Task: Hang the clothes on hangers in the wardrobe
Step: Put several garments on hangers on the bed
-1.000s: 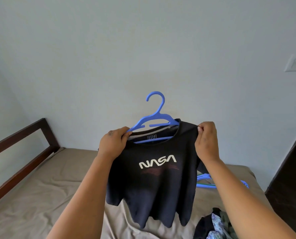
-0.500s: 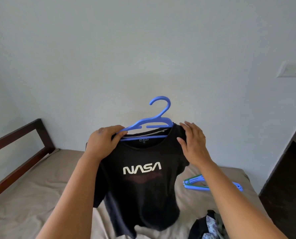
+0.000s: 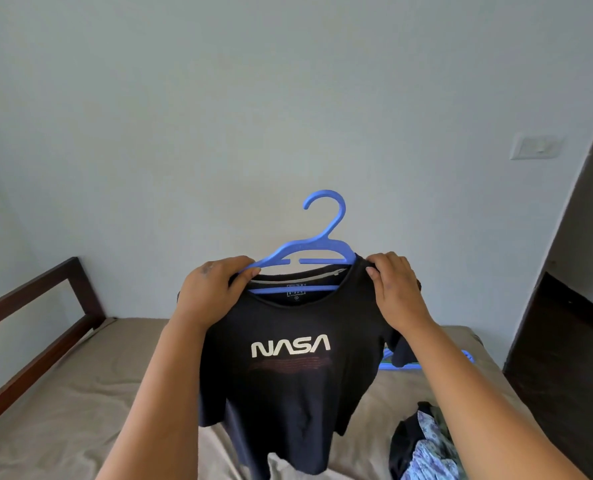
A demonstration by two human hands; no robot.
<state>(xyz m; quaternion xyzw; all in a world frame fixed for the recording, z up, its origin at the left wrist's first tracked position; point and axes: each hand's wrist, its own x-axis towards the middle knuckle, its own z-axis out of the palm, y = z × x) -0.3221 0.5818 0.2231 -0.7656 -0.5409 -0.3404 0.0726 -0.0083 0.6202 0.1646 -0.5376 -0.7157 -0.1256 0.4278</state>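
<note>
Head view: 2 hands' grips, left hand [image 3: 212, 296] and right hand [image 3: 393, 289], clasping 1 T-shirt [image 3: 288, 368] on 1 hanger [image 3: 309, 247].

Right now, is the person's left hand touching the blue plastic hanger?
Touching. In the head view the left hand grips the left arm of the blue plastic hanger, with the fingertips curled over it at the dark NASA T-shirt's shoulder.

Right hand [image 3: 393, 292], open 0.5 s ago, now pinches T-shirt [image 3: 288, 368] shoulder again.
</note>
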